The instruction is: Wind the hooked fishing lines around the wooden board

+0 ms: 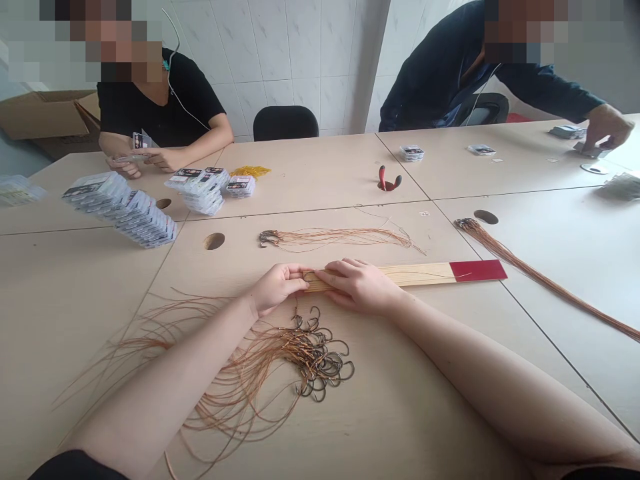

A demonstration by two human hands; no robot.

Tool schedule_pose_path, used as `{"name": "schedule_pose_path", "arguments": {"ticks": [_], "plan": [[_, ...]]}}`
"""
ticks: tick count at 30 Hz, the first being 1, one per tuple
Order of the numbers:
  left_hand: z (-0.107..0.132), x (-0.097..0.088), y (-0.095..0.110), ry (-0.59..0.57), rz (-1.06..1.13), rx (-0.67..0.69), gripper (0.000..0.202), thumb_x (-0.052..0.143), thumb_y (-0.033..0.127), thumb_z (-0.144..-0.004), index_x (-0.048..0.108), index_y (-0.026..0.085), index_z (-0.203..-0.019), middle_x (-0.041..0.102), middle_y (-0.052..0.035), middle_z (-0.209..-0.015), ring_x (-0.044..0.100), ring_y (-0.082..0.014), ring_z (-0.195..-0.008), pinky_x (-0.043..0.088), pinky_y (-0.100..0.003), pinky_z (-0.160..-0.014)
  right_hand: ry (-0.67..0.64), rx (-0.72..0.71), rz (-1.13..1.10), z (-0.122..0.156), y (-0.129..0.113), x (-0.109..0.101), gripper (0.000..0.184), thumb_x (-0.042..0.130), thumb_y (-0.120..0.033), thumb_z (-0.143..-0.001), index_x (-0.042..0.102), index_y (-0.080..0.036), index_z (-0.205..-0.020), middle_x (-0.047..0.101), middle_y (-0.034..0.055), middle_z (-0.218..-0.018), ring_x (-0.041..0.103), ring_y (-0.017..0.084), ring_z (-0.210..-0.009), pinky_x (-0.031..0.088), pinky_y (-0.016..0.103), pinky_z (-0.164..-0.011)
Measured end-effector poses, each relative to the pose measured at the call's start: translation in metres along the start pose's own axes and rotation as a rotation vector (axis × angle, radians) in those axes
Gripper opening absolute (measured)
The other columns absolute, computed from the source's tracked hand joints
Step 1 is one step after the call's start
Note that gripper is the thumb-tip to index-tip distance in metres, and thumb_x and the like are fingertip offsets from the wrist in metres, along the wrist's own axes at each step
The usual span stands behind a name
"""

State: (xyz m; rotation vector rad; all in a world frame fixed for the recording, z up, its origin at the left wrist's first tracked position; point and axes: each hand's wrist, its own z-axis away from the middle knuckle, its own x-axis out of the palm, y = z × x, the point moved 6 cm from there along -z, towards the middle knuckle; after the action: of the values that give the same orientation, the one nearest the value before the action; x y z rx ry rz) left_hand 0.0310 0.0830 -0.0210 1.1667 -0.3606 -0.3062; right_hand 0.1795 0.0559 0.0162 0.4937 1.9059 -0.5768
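A long wooden strip (pixel 420 273) with a red end lies across the table in front of me. My left hand (pixel 275 287) is closed at its left end, fingers pinched against the wood. Beside it, my right hand (pixel 357 283) lies over the same end with fingers curled and pressing down on the strip. Just below my hands sits a heap of dark fish hooks (pixel 320 357) tied to brown lines (pixel 200 373) that fan out to the left. Whether a hook or line is between my fingers is hidden.
A smaller bundle of hooks with lines (pixel 340 237) lies beyond the strip, another long bundle (pixel 540 277) at the right. Stacks of small clear packets (pixel 130 207) stand at the left. Two other people sit across the table handling packets. A red hook tool (pixel 387 179) sticks from a table hole.
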Motion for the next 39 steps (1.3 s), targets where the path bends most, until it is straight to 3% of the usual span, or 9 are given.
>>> {"name": "schedule_pose_path", "arguments": {"ticks": [39], "plan": [[-0.0003, 0.0006, -0.0006, -0.013, 0.008, -0.016, 0.034, 0.065, 0.011, -0.066, 0.062, 0.013, -0.1, 0.065, -0.0039, -0.081, 0.055, -0.0123, -0.076, 0.039, -0.029, -0.077, 0.013, -0.009, -0.005, 0.0003, -0.0002, 0.0, 0.042, 0.041, -0.033, -0.088, 0.043, -0.021, -0.128, 0.055, 0.0085, -0.106, 0.05, 0.018, -0.093, 0.046, 0.034, -0.079]]}}
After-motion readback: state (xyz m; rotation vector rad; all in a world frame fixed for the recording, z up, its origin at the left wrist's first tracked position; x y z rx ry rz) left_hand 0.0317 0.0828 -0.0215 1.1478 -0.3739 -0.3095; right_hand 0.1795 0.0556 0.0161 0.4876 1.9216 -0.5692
